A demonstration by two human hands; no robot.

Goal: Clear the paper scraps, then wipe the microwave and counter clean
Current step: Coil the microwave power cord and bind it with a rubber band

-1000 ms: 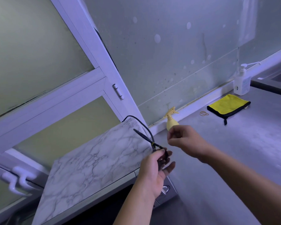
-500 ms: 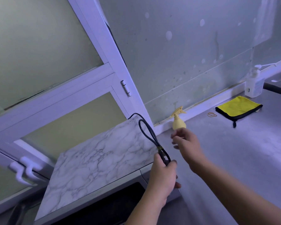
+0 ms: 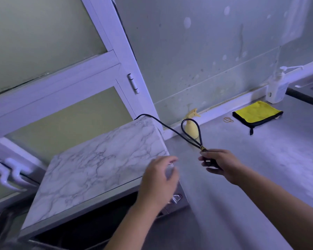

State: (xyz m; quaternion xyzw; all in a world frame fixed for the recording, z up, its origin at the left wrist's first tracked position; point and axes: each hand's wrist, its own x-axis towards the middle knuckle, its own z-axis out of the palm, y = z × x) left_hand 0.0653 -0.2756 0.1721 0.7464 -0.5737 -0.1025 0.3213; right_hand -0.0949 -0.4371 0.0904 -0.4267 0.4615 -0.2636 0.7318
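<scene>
The microwave (image 3: 98,168) has a marble-pattern top and stands at the left of the grey counter (image 3: 260,168). Its black power cord (image 3: 190,134) runs from the back of the top to a tied loop. My right hand (image 3: 219,165) grips the cord bundle just below the loop, above the counter. My left hand (image 3: 159,183) hovers by the microwave's front right corner, blurred; something pale shows at its fingertips, too blurred to identify. A folded yellow cloth with black edging (image 3: 257,111) lies by the wall. No paper scraps are plainly visible.
A small yellow spray bottle (image 3: 192,129) stands against the wall behind the cord loop. A rubber band (image 3: 228,120) lies beside the cloth, and a white pump bottle (image 3: 278,85) stands at the back right near a sink edge (image 3: 311,91). Window frame and handle (image 3: 9,175) at left.
The cord bundle has passed from my left hand to my right hand and shifted right, off the microwave top. My left hand has let go and dropped toward the microwave's corner.
</scene>
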